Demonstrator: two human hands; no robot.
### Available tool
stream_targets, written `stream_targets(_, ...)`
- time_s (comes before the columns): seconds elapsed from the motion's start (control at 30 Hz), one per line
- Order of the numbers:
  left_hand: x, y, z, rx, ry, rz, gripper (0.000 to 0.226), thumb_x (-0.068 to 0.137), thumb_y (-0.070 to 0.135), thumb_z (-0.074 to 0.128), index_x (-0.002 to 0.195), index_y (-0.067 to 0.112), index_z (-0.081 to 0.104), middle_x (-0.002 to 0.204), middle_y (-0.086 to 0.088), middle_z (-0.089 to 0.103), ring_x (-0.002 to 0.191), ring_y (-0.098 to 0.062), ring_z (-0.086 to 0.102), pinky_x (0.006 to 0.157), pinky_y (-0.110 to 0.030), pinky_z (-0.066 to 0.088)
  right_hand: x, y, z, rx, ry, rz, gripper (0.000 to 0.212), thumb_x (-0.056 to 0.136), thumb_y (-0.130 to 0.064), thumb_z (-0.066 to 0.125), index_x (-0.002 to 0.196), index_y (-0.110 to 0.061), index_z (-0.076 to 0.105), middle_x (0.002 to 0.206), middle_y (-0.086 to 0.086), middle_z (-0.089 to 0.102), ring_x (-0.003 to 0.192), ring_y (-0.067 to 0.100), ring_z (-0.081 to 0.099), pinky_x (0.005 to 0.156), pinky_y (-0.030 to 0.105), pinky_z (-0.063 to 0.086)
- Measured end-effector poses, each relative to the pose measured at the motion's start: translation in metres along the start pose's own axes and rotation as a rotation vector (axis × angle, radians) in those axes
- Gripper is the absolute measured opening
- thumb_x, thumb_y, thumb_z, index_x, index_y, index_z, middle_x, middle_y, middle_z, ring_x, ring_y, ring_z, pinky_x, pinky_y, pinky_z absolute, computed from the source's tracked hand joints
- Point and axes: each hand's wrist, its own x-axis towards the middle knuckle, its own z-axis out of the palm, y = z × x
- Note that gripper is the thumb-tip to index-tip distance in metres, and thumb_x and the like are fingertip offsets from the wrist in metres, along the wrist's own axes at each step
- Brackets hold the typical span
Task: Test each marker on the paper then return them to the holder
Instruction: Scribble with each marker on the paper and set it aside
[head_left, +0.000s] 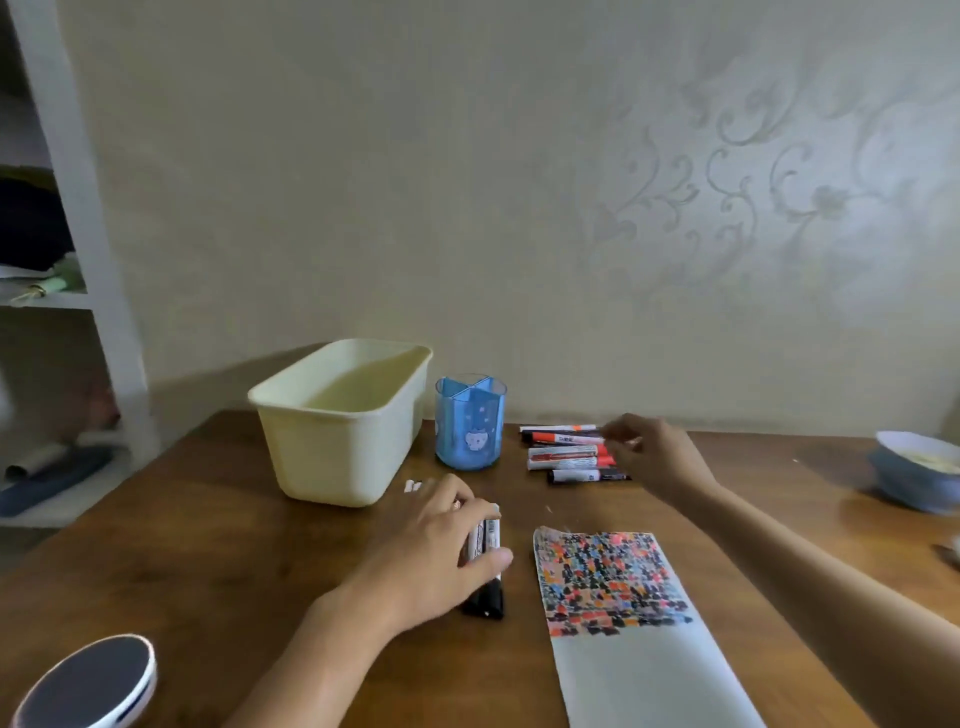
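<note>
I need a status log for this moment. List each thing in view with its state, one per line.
Blue holder: upright, no markers visible inside.
Cream bin: upright, open, looks empty.
Row of markers: lying flat, capped.
Markers in left hand: gripped as a bundle.
Paper: flat, upper part covered with test marks.
Left hand: curled round markers.
Right hand: over the row; blurred, grip unclear.

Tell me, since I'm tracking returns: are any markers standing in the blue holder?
No: the blue holder shows empty compartments, while markers lie on the table beside it.
</note>
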Motion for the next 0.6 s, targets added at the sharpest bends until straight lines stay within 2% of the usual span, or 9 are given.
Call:
stream_targets(0.1, -0.004, 0.016, 0.001, 0.005, -0.096, 0.042, 0.059, 0.088, 0.073, 0.044, 0.14, 0.044, 0.042, 0.134, 0.019, 0.034, 0.127, -0.005, 0.029, 0.108, -0.029, 0.031, -0.019, 0.036, -0.005, -0.192, -0.018, -0.002, 0.029, 0.089, -0.025, 0.071, 0.117, -0.03, 0.069, 0.113, -0.008, 0.072, 0.083, 0.011, 0.064, 0.07, 0.028, 0.047)
stream_targets(0.17, -0.005, 0.024, 0.003, 0.03, -0.17, 0.073, 0.067, 0.085, 0.077, 0.043, 0.143, 0.045, 0.038, 0.138, 0.019, 0.031, 0.134, -0.006, 0.022, 0.113, -0.03, 0.023, -0.028, 0.051, -0.006, -0.277, -0.042, -0.019, 0.038, 0.089, -0.029, 0.071, 0.126, -0.034, 0.064, 0.12, -0.009, 0.066, 0.086, 0.01, 0.061, 0.071, 0.029, 0.048)
stream_targets(0.33, -0.008, 0.032, 0.009, 0.092, -0.329, 0.089, 0.085, 0.076, 0.09, 0.037, 0.149, 0.049, 0.024, 0.148, 0.02, 0.021, 0.141, -0.008, 0.01, 0.119, -0.039, 0.015, -0.034, 0.064, 0.0, -0.286, -0.075, -0.029, 0.04, 0.096, -0.039, 0.062, 0.135, -0.038, 0.057, 0.125, -0.008, 0.061, 0.107, 0.015, 0.058, 0.085, 0.033, 0.047)
stream_targets(0.6, -0.01, 0.037, 0.012, 0.114, -0.404, 0.109, 0.091, 0.069, 0.096, 0.036, 0.148, 0.056, 0.017, 0.151, 0.021, 0.016, 0.143, -0.011, 0.003, 0.119, -0.041, 0.009, -0.024, 0.058, 0.01, -0.367, -0.132, -0.071, 0.046, 0.1, -0.027, 0.054, 0.145, -0.033, 0.048, 0.146, -0.006, 0.052, 0.132, 0.019, 0.046, 0.105, 0.036, 0.042)
